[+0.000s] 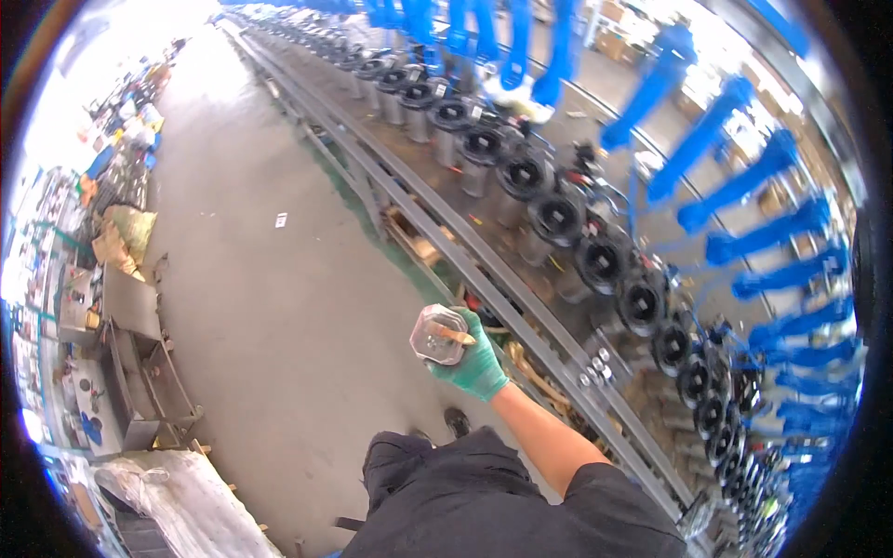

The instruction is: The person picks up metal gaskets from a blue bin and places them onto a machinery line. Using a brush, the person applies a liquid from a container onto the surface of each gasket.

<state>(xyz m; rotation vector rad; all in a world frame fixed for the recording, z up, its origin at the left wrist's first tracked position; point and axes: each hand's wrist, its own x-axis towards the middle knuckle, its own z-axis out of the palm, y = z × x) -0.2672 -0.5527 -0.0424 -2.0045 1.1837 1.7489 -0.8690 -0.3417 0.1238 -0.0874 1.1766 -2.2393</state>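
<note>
In front of my body, my right hand [478,365] wears a green glove and is closed round the side of a clear octagonal tub [429,348]. A brush with a wooden handle [455,334] rests in the tub, its handle slanting toward my fingers; its bristle end is hard to make out. The tub is held above the walkway, beside the metal rails [521,299] of a long machine. My left hand does not show.
Along the right runs a long row of black round-topped cylinders [558,218], with blue hanging sleeves [707,139] beyond. On the left stand an opened metal cabinet [139,372], a white-covered stack [186,502] and a yellowish sack [128,232]. Between them lies grey floor [270,288].
</note>
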